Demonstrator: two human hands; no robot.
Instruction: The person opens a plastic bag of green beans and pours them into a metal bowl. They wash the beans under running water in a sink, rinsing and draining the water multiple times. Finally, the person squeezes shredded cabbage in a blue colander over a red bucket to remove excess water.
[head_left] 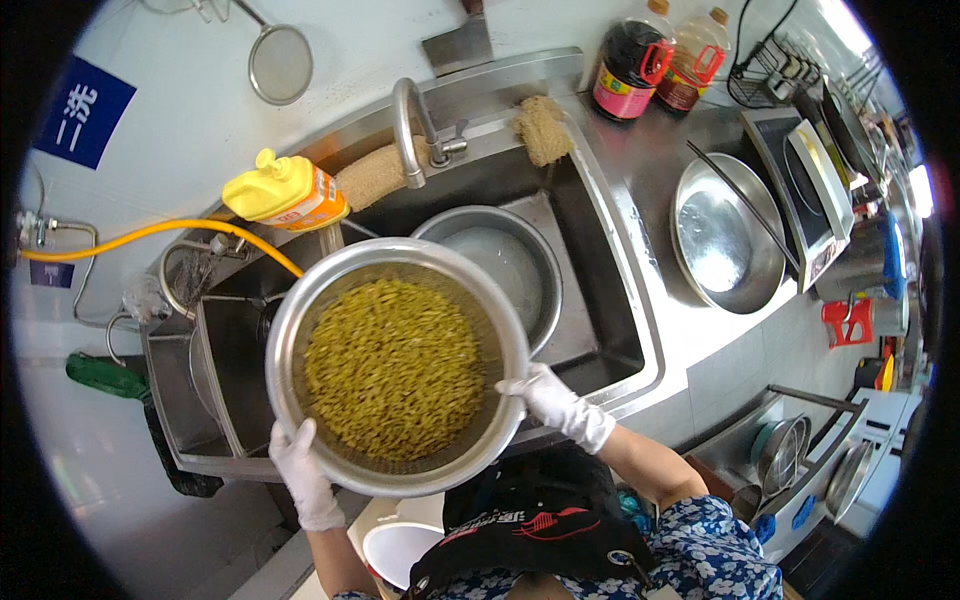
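Head view: a yellow jug stands at the back of the sink, toward its left. The gloved left hand grips the lower-left rim of a metal bowl of yellow-green pieces, held over the sink's near side. Inside the sink sits a metal basin. The gloved right hand grips the bowl's right rim, some fingers hidden. Right of the sink lies a wide pan.

Head view: left fisheye of pair, head-worn, facing down from above; bowl close, sink farther off beneath.
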